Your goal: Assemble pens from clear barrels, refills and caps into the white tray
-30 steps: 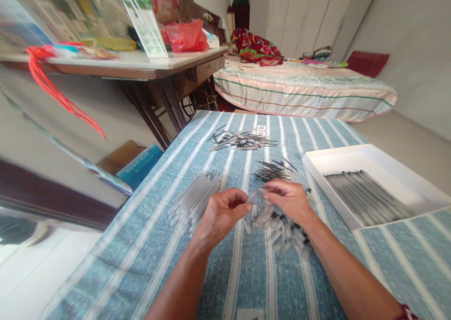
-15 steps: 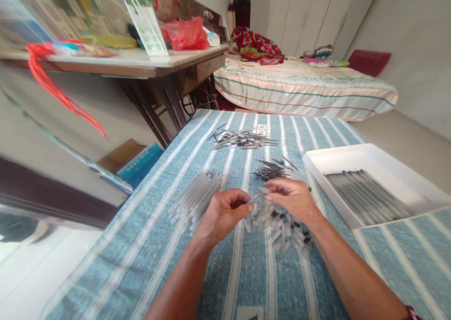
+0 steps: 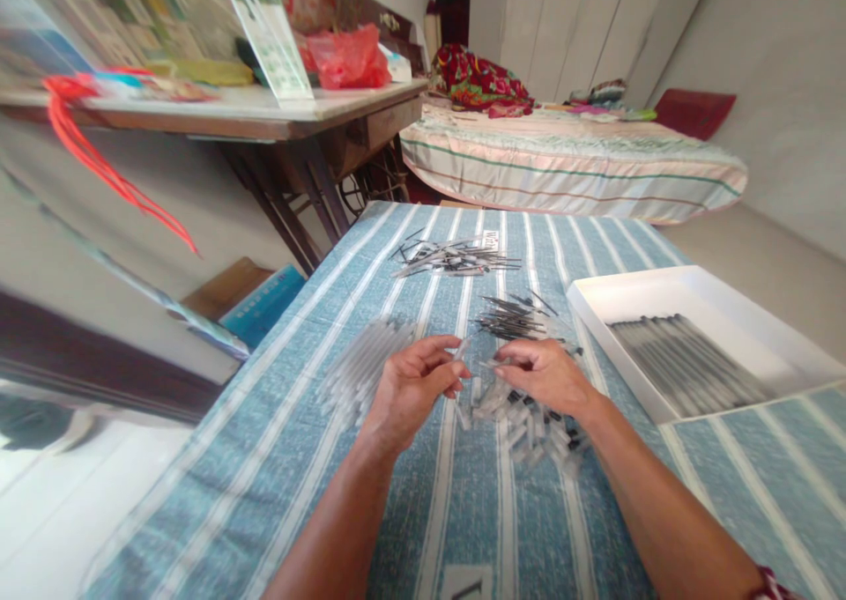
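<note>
Over the bench [image 3: 278, 459], the left hand [image 3: 413, 388] pinches a clear tube [image 3: 459, 350] in closed fingers; the right hand [image 3: 545, 375] holds a small part, fingers narrow, above the caps [image 3: 529, 424], tubes [image 3: 363, 366] stacked leftward within reach.

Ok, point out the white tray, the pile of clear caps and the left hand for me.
white tray [image 3: 701, 285], head view, on the bare floor at its far end.
pile of clear caps [image 3: 529, 428], head view, on the middle of the heap.
left hand [image 3: 410, 388], head view, on the back of the hand.
</note>
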`<act>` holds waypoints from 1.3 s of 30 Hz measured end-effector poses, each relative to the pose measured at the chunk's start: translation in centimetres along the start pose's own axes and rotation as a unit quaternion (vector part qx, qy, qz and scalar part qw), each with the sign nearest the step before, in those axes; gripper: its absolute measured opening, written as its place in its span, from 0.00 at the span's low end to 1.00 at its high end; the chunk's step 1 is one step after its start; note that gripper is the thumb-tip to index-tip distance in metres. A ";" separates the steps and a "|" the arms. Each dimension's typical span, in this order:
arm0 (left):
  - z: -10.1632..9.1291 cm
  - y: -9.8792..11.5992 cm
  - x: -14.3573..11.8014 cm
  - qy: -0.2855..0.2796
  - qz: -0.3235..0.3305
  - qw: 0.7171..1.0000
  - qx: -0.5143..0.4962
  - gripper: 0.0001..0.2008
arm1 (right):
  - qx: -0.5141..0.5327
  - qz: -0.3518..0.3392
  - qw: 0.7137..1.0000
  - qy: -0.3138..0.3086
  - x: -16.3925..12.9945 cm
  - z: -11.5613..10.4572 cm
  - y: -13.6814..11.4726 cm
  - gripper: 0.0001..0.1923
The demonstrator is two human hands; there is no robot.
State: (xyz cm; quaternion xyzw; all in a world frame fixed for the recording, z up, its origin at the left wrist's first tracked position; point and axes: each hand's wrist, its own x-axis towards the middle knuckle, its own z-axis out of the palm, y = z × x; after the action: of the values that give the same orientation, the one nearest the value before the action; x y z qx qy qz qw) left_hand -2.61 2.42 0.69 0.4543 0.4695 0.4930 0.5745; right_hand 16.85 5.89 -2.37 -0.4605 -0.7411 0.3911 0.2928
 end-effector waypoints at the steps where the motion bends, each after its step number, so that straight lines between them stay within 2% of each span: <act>1: 0.0 0.0 0.0 -0.008 0.006 1.000 -0.002 0.15 | -0.016 0.001 1.000 -0.010 0.0 0.0 -0.2 0.07; 8: -0.4 -0.3 0.0 -0.050 0.030 0.998 0.019 0.21 | -0.127 0.026 0.989 -0.069 -0.2 -1.0 -0.1 0.09; 14: -0.4 -0.5 0.0 -0.066 0.040 0.997 0.027 0.20 | -0.265 0.060 0.953 -0.133 -0.4 -1.7 -0.1 0.07; 20: -0.3 -0.3 0.0 -0.072 0.037 0.996 0.044 0.18 | -0.267 0.077 0.947 -0.165 -0.3 -0.9 -0.9 0.06; 25: -0.3 -0.4 -0.1 -0.083 0.029 0.994 0.066 0.17 | -0.183 0.097 0.960 -0.190 -0.4 -1.2 -0.4 0.03; 28: -0.3 -0.5 0.0 -0.096 0.024 0.992 0.072 0.18 | -0.096 0.099 0.971 -0.194 -0.5 -1.5 0.0 0.03; 32: -0.2 -0.5 -0.1 -0.109 0.013 0.991 0.080 0.18 | 0.072 0.089 0.983 -0.145 -0.7 -1.9 -0.1 0.02; 35: 0.0 -0.2 -0.3 -0.118 0.005 0.989 0.089 0.19 | 0.209 0.049 0.971 -0.106 -0.8 -2.0 -0.5 0.07; 39: 0.2 -0.3 -0.5 -0.128 0.004 0.988 0.082 0.18 | 0.330 0.016 0.939 -0.096 -0.8 -1.5 -0.6 0.12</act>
State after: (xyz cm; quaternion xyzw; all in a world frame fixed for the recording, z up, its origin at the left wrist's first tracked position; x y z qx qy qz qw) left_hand -2.40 1.90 0.48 0.5611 0.4294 0.3929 0.5885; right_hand 18.06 5.47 -1.15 -0.3095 -0.5875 0.6610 0.3496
